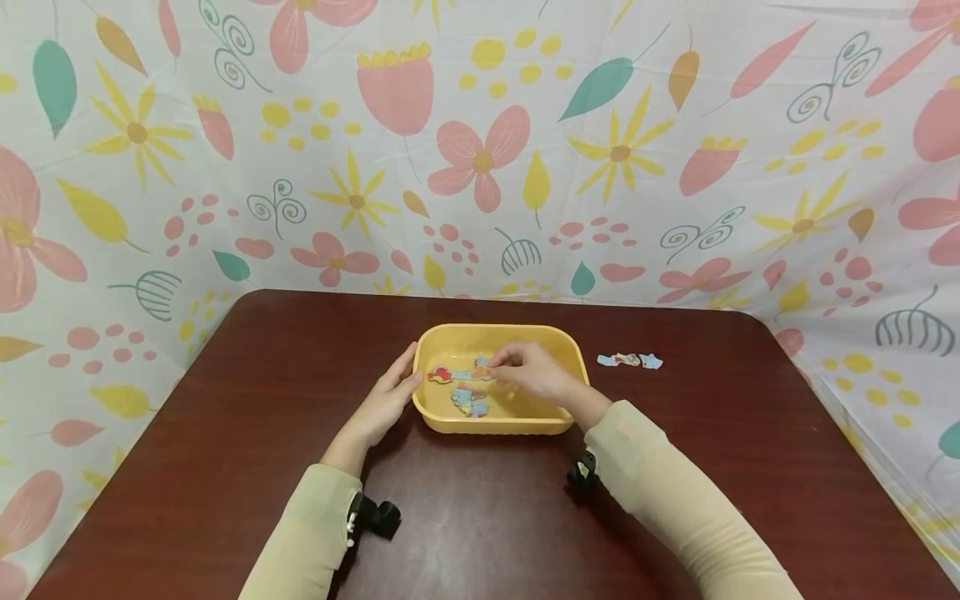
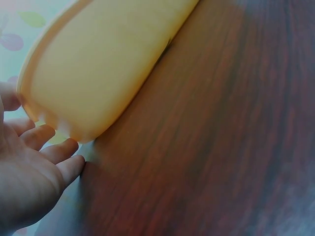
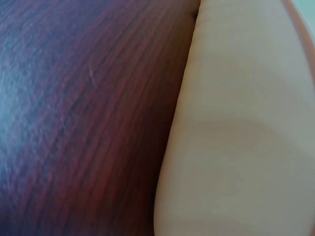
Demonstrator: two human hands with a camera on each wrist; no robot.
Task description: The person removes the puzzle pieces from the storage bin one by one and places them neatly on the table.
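A yellow plastic basin point(image 1: 495, 426) stands on the table between both hands. At its left end, my left hand point(image 1: 381, 402) rests against the wall; in the left wrist view the fingertips point(image 2: 66, 148) lie along the outside of the basin point(image 2: 98, 69), fingers loosely extended. Reaching over the right side, my right hand point(image 1: 534, 372) pinches a small orange and blue puzzle piece point(image 1: 481, 371) low inside. Near it lie a red puzzle piece point(image 1: 440, 375) and some light blue puzzle pieces point(image 1: 468, 402). The right wrist view shows the basin's outer wall point(image 3: 236, 137), with the hand hidden.
To the right of the basin, a short row of colourful puzzle pieces point(image 1: 630, 360) lies on the dark brown wooden table point(image 1: 300, 350). A white cloth printed with flowers point(image 1: 480, 158) hangs behind the table and along its sides.
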